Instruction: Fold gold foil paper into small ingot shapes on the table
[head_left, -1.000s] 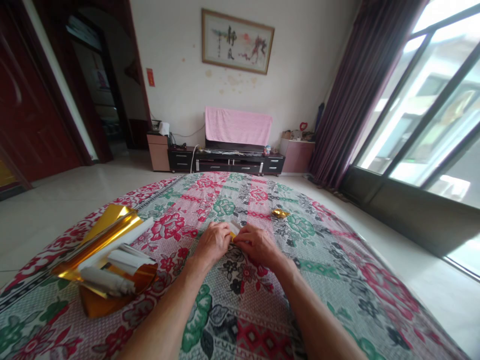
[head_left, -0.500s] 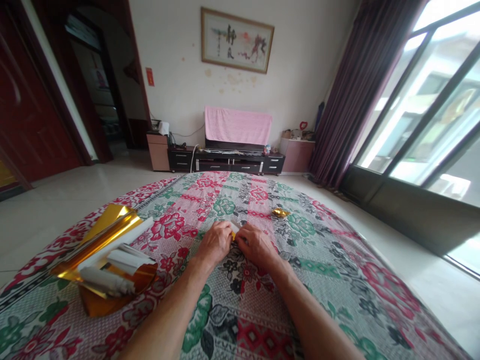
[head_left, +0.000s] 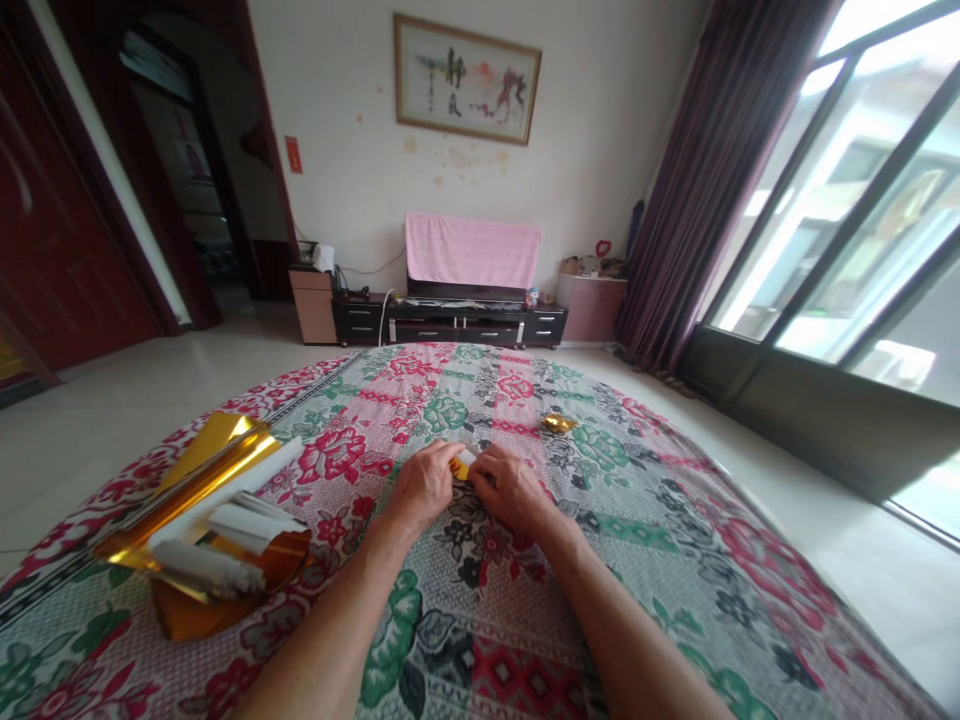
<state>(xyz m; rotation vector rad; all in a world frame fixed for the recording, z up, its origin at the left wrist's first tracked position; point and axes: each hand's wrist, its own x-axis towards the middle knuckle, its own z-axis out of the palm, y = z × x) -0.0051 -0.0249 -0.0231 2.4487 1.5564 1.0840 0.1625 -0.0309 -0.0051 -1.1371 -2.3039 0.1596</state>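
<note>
Between my two hands is a small piece of gold foil paper [head_left: 463, 463], white on one face and gold on the other. My left hand [head_left: 427, 484] pinches its left end with bent fingers. On the other end, my right hand [head_left: 508, 487] grips it with thumb and fingers. Much of the paper is hidden behind the fingers. Beyond my right hand, a small folded gold foil piece [head_left: 559, 424] rests on the cloth. A pile of gold foil sheets [head_left: 217, 490], partly rolled with white backs showing, lies to the left of my left forearm.
A flowered tablecloth [head_left: 525, 640] covers the round table under my hands. Past its far edge stands a low black cabinet [head_left: 457, 330] with a pink cloth [head_left: 472, 248] draped over what is on it. Windows and a purple curtain [head_left: 720, 150] are on the right.
My hands have moved slightly apart, and more of the foil paper shows between them. The view has shifted slightly. The folded piece and the pile lie as before.
</note>
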